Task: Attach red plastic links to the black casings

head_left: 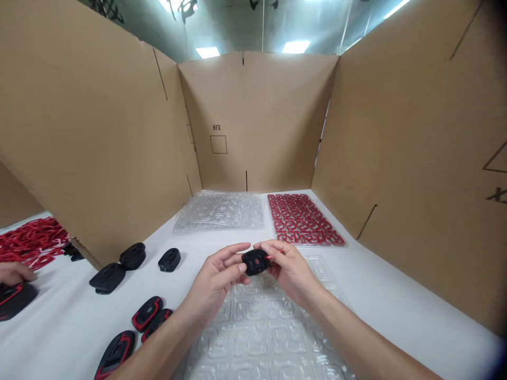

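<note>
A small black plastic housing (253,265) with a red spot on its face is held above the clear tray. My left hand (217,274) pinches its left side between thumb and fingers. On the other side, my right hand (291,266) is closed at the housing's right edge, with a thin red trim strip (268,257) showing at the fingertips. Most of that strip is hidden by the fingers. Beneath both hands lies a clear moulded plastic tray (249,338) with squarish, swirl-shaped pockets.
Black housings (169,259) and several red-trimmed ones (147,313) lie to the left. A tray of red trim pieces (304,219) and clear trays (222,211) sit behind. Cardboard walls (257,121) enclose the table. At far left, another person's hand (16,273) is near red strips (31,240).
</note>
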{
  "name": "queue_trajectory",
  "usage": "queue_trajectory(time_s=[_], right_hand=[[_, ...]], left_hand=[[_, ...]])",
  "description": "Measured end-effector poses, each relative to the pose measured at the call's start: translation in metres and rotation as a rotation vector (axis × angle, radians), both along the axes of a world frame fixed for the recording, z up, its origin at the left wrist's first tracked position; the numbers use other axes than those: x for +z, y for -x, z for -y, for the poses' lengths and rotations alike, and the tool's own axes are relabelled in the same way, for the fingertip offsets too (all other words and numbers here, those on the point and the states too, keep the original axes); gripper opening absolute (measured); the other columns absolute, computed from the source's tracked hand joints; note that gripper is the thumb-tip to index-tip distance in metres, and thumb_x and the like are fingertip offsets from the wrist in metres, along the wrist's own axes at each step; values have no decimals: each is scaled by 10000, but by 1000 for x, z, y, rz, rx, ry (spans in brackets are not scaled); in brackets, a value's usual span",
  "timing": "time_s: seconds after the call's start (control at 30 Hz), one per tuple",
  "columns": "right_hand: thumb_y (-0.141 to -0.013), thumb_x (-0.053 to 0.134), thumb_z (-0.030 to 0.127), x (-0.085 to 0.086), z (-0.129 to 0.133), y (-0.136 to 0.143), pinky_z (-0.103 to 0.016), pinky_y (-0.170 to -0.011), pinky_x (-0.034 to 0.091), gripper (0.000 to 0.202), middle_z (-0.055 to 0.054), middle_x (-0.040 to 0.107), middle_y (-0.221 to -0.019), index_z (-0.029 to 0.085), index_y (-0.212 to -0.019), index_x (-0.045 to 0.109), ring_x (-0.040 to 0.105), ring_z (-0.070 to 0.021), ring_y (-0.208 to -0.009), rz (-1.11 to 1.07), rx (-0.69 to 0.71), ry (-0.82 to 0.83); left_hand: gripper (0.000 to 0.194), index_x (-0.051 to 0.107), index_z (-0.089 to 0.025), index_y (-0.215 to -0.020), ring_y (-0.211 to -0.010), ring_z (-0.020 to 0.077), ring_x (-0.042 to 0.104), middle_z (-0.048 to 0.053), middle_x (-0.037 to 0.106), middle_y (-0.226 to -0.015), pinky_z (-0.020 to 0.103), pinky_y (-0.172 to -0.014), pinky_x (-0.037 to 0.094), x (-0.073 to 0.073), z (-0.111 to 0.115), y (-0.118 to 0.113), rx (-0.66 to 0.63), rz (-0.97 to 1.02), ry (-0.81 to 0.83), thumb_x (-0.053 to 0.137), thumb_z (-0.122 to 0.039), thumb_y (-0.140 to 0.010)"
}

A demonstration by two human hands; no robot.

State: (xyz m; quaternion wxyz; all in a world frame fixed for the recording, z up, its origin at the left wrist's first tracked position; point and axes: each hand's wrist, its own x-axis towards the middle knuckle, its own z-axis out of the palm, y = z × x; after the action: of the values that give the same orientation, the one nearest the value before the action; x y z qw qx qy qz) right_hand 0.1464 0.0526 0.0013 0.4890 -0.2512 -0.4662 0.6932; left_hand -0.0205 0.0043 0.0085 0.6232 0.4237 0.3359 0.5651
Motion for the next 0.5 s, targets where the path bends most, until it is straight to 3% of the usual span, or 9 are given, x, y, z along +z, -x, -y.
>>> queue_trajectory(time_s=[0.13,0.27,0.5], right_hand=[[-712,799,451,-2,-2,1,-216,-529,453,335,-13,668,-725,157,-859,730,574,-102,-570,32,2,7],[-718,792,468,-2,-3,1,-202,-487,416,338,13,613,-632,155,-748,666,538,-91,-521,38,40,34],[-692,825,424,1,-2,-2,-217,-548,414,326,4,616,-647,145,-764,674,529,-92,-558,3,114,58]], left_hand=[[318,714,-166,-1021,-791,175,663,79,732,-918,251,-667,503,2,-1,-1,42,36,30,775,-194,-711],[279,718,-149,-951,-790,162,649,81,721,-917,238,-657,505,2,-3,-2,82,86,58,794,-184,-685],[268,719,-143,-902,-764,151,639,61,715,-870,238,-663,497,2,-5,-2,132,107,99,814,-190,-656]])
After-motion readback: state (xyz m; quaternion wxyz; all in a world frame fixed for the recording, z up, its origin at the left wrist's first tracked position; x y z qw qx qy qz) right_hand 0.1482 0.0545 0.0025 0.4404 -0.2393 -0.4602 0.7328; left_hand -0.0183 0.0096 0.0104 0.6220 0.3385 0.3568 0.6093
